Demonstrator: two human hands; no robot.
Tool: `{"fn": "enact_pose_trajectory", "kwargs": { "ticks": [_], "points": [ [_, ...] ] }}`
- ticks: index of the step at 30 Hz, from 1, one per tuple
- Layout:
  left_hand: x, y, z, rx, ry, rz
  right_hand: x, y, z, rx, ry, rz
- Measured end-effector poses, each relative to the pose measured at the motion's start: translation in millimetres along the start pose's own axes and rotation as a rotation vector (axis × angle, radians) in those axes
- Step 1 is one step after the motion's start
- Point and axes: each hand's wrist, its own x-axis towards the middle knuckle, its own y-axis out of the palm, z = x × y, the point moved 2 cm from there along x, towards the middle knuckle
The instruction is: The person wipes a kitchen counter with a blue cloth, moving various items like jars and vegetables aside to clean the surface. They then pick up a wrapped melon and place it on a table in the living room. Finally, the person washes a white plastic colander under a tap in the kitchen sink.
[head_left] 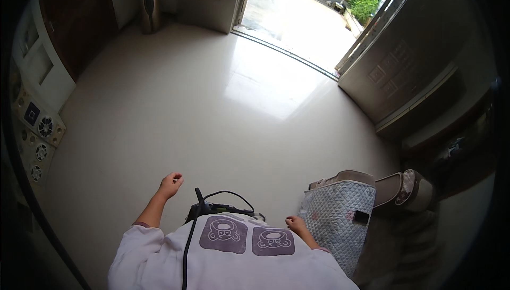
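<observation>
Left hand: the left hand (171, 185) is held out over the pale floor (154, 114), ahead of the shirt, its fingers curled inward; cannot tell whether the tips are together or apart.
Right hand: the right hand (294, 223) is low beside the shirt, near the left edge of the quilted cover; its fingers are bent, but too small here to tell whether they meet.
Quilted cover: the pale blue quilted cover (334, 205) lies over a beige seat (355, 175) at the person's right and hangs down its side; it is the thing nearest the right hand.
Dark rectangle: a small dark rectangular object (362, 217) lies on the cover, toward its right edge.
Waist: a black pack (226, 209) shows just beyond the shirt hem, between the hands; it is the thing nearest the left hand.
Cable: a black cable (185, 253) runs down the front of the shirt.
Shirt: the white shirt (170, 253) bears two purple squares with bear faces.
Doorway: beyond the floor, an open doorway (287, 55) gives on a bright yard (297, 16) with green plants (365, 3); a dark metal door leaf (393, 72) stands at its right.
Left wall: panels with round grilles (45, 126) stand below a brown door (79, 13).
</observation>
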Motion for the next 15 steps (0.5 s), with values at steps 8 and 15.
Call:
{"fn": "enact_pose_trajectory", "kwargs": {
  "ticks": [8,15],
  "points": [
    [215,21,-99,0.001,0.031,0.074,145,-11,53,0.461,0.246,0.031],
    [341,7,-156,0.019,-0.126,-0.067,395,-145,213,0.257,0.01,0.063]
  ]
}}
